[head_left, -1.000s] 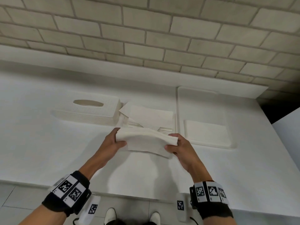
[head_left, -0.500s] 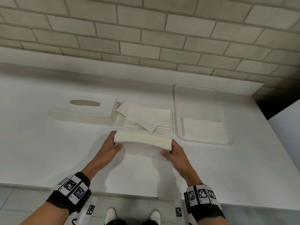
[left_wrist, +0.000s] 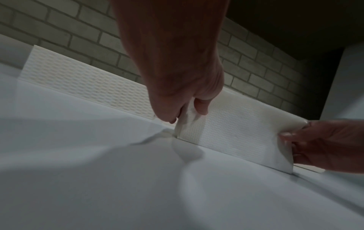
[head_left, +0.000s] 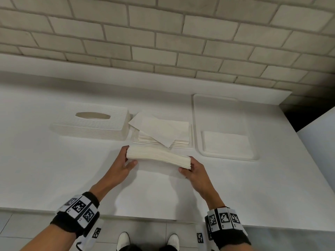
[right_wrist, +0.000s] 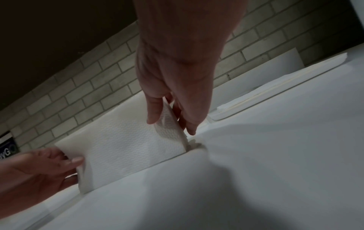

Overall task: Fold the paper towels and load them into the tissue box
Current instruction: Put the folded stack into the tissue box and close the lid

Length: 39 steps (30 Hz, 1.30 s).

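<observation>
Folded paper towel stack [head_left: 158,157] stands on edge near the surface's front, left hand [head_left: 121,166] and right hand [head_left: 194,170] pinching its ends; soft, floppy, so support both ends.

A white surface [head_left: 45,169] ran along the foot of a pale brick wall. On it, at the left, stood a white textured tissue box [head_left: 90,124] with an oval slot in its top. Just beside the box on the right lay a flat pile of paper towels [head_left: 163,134], its top sheet skewed. Right of that pile sat a shallow white tray [head_left: 197,124]. In front of the pile, a folded stack of paper towels [head_left: 157,156] stood on its long edge on the surface, well apart from the tray.
</observation>
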Each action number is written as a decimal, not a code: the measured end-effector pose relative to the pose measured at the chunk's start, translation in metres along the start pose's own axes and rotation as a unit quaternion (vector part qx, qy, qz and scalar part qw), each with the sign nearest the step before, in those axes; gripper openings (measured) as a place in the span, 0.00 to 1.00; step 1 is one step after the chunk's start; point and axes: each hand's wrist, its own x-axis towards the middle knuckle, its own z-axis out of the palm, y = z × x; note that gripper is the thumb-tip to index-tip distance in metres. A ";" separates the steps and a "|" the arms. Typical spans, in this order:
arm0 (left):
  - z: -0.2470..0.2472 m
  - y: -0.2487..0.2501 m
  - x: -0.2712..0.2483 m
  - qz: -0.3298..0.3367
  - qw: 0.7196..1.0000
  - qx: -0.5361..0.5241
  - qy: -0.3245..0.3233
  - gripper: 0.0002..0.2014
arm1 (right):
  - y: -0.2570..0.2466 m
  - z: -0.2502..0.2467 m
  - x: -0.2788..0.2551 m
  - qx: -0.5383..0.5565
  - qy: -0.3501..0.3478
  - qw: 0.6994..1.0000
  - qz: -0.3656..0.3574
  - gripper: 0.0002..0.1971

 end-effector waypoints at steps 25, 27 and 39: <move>-0.053 0.114 0.181 -0.124 0.987 0.101 -0.020 0.10 | -0.106 0.030 0.098 0.195 0.199 0.940 0.200 0.09; -0.052 0.104 0.194 -0.150 0.980 0.131 -0.023 0.09 | -0.101 0.031 0.106 0.177 0.207 0.936 0.225 0.10; -0.032 0.105 0.198 -0.191 0.939 0.281 -0.042 0.05 | -0.085 0.049 0.112 0.089 0.218 0.927 0.292 0.12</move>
